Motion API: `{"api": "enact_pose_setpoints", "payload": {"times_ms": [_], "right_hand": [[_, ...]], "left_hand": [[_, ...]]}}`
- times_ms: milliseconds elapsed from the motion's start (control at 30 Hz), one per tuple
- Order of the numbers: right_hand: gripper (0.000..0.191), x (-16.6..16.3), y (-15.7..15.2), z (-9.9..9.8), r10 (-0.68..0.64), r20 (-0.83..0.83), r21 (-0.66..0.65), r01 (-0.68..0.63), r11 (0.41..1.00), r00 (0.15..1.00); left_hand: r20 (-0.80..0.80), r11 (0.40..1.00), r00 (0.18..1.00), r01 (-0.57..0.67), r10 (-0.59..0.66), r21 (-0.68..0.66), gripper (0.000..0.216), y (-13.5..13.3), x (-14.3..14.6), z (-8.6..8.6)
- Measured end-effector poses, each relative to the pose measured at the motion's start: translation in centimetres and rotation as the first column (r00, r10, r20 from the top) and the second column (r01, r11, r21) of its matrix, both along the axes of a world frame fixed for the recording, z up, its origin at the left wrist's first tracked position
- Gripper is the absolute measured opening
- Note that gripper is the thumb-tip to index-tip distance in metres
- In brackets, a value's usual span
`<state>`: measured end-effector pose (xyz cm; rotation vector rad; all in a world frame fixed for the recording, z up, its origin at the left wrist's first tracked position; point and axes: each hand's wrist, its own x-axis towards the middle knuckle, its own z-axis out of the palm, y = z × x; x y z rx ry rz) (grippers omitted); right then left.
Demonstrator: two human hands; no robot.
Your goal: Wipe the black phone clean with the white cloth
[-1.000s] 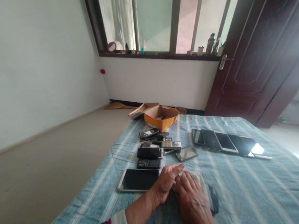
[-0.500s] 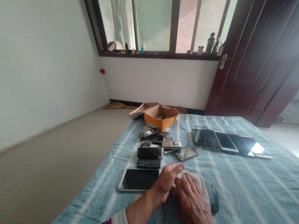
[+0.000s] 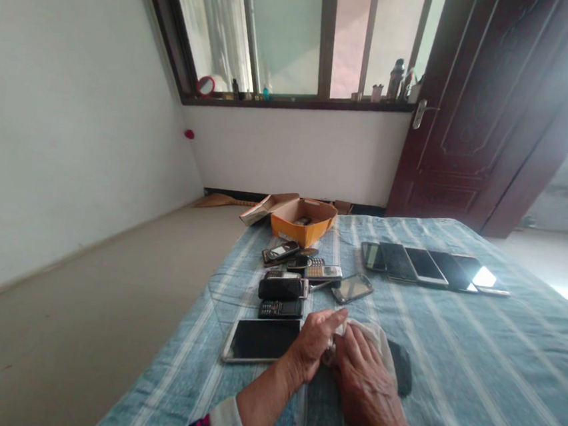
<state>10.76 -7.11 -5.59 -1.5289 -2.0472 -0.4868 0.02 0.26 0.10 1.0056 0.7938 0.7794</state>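
Observation:
My left hand (image 3: 316, 343) is closed, thumb stretched forward, at the edge of a white cloth (image 3: 378, 339); what its curled fingers hold is hidden. My right hand (image 3: 366, 378) presses palm-down over this cloth, fingers together and bunching it against the left hand. A dark phone (image 3: 403, 368) lies just right of the right hand, partly covered by the hand and cloth. Left of my left hand is a large white-framed phone (image 3: 262, 340), screen up. Beyond it are a black keypad phone (image 3: 281, 308) and a dark glossy phone (image 3: 281, 288).
Several older phones (image 3: 323, 272) lie loosely grouped, with a grey phone (image 3: 353, 288) beside them. An orange open box (image 3: 303, 231) stands at the far edge. A row of smartphones (image 3: 427, 267) lies far right. Striped blue cloth (image 3: 475, 365) covers the surface, which drops to the floor at left.
The view has shifted slightly, moving the scene a little left. My hands stay together on the cloth, with only a small shift between them. The other phones lie as before.

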Motion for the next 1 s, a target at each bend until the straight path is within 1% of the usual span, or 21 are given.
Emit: {"api": "enact_pose_setpoints", "payload": {"times_ms": [133, 233, 333, 400, 567, 767, 900, 1000], "right_hand": [[0.045, -0.1, -0.8, -0.5, 0.030, 0.014, 0.030, -0.030, 0.999, 0.999], [0.041, 0.0, -0.1, -0.1, 0.022, -0.047, -0.012, -0.022, 1.000, 0.999], [0.045, 0.4, 1.2, 0.6, -0.008, -0.093, -0.052, 0.003, 0.999, 0.996], [0.046, 0.5, 1.5, 0.8, -0.027, -0.106, -0.058, 0.021, 0.998, 0.994], [0.049, 0.1, 0.7, 0.3, -0.020, -0.108, -0.040, 0.015, 0.999, 0.994], [0.051, -0.2, 1.1, 0.8, -0.036, -0.135, -0.078, 0.025, 0.997, 0.990], [0.054, -0.3, 0.6, 0.4, -0.033, -0.145, -0.087, 0.021, 0.996, 0.989], [0.056, -0.3, 0.6, 0.6, -0.045, -0.156, -0.117, 0.027, 0.993, 0.987]], "left_hand": [[-0.019, 1.000, 1.000, -0.023, 0.023, -0.012, 0.046, 0.1, 0.0, -0.1], [0.006, 1.000, 1.000, -0.007, 0.007, 0.004, 0.045, 0.0, 0.0, 0.0], [0.040, 0.999, 0.999, 0.021, -0.022, 0.035, 0.045, 0.0, 0.0, 0.0], [0.057, 0.998, 0.998, 0.035, -0.037, 0.047, 0.045, 0.0, 0.0, -0.2], [-0.007, 1.000, 1.000, 0.010, -0.010, -0.003, 0.046, 0.1, -0.1, -0.4], [0.068, 0.998, 0.997, 0.038, -0.042, 0.054, 0.043, 0.1, -0.2, -0.2], [0.008, 1.000, 1.000, 0.005, -0.006, 0.026, 0.045, 0.3, -0.3, -0.7], [0.007, 0.999, 1.000, 0.005, -0.005, 0.043, 0.044, 0.4, -0.3, -0.8]]}}
